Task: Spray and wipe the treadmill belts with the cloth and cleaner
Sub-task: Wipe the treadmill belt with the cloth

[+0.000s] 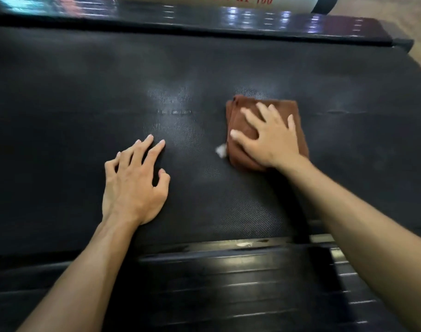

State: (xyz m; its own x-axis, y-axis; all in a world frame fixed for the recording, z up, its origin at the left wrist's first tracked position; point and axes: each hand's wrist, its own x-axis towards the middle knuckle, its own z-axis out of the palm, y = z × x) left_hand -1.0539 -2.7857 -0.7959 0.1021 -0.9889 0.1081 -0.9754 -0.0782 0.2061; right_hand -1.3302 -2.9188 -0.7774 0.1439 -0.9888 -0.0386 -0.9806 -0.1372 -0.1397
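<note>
Both hands flat: right hand [269,137] on cloth [243,130]

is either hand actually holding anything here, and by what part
Nothing is in a grip. The right hand presses flat on top of the brown cloth; the left hand rests on the belt.

At the top of your view lies a white cylindrical housing [228,0] with red lettering, cut off by the frame and too blurred to read in full; its right end meets a black band [324,4]. To the upper right you see a strip of tan wooden floor [410,22]. Along the far side runs a glossy dark side rail [204,22] catching light reflections. Nearest you, a ribbed black side rail [228,283] shows a small scuffed patch [244,244].
</note>
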